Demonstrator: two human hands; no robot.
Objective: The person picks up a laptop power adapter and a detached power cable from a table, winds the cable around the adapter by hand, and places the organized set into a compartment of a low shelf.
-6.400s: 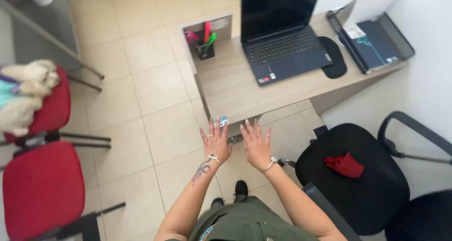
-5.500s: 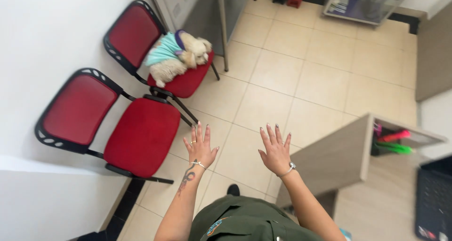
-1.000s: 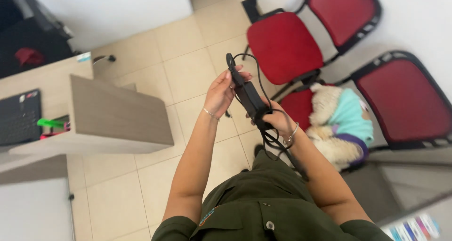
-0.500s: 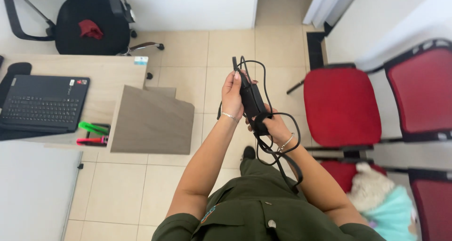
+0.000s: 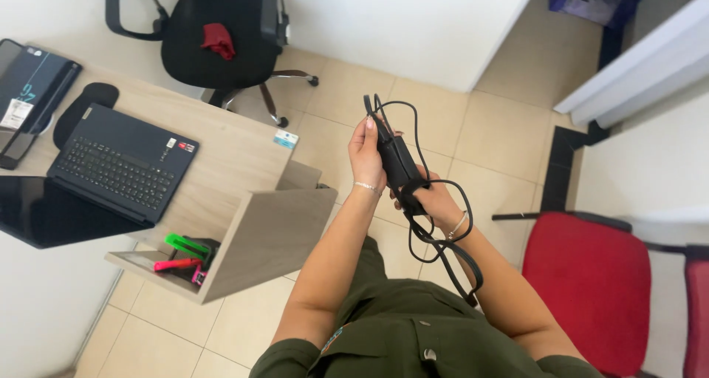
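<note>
The person stands on bare tile floor (image 5: pixel 473 119), with the desk (image 5: pixel 244 156) edge close on their left and a red chair (image 5: pixel 591 282) close on their right; the tiles ahead, up to the white wall, lie open.

One adapter (image 5: pixel 399 164), a black brick, is held in front of the chest over the floor. Its long axis runs away from the body, tilted slightly leftward at the far end. One black cable (image 5: pixel 443 245) loops above its far end and hangs in loose coils below the near end.

The left hand (image 5: pixel 367 150) grips the far end, fingers curled together around the brick. The right hand (image 5: pixel 432 201) closes around the near end and the cable there.

On the desk: one open laptop (image 5: pixel 118 172). Beyond it stands one black office chair (image 5: pixel 214 31) with one red cloth (image 5: pixel 219 39) on its seat.
</note>
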